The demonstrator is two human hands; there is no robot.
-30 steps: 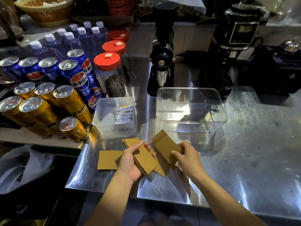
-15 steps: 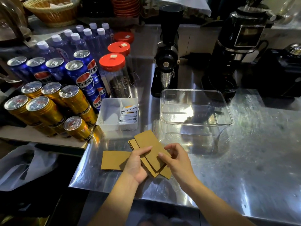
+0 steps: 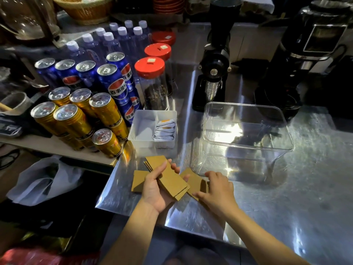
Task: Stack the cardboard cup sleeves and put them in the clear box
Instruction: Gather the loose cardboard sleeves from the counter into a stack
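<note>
My left hand (image 3: 155, 190) holds a stack of flat brown cardboard cup sleeves (image 3: 168, 176) just above the steel counter. My right hand (image 3: 217, 190) rests with spread fingers on a loose sleeve (image 3: 193, 183) lying on the counter right of the stack. Another loose sleeve (image 3: 138, 181) lies flat to the left, partly hidden by my left hand. The clear box (image 3: 246, 138) stands open and holds nothing, just beyond my right hand.
A small white tray of sachets (image 3: 152, 129) sits left of the clear box. Gold cans (image 3: 76, 119), blue cans (image 3: 114, 81) and red-lidded jars (image 3: 152, 81) crowd the left. Black coffee grinders (image 3: 214, 58) stand behind the box. The counter's front edge (image 3: 172, 224) is near my wrists.
The sleeve my right hand carried has joined the stack in my left hand. My right hand has let go and moved right and down onto a loose sleeve on the counter.
</note>
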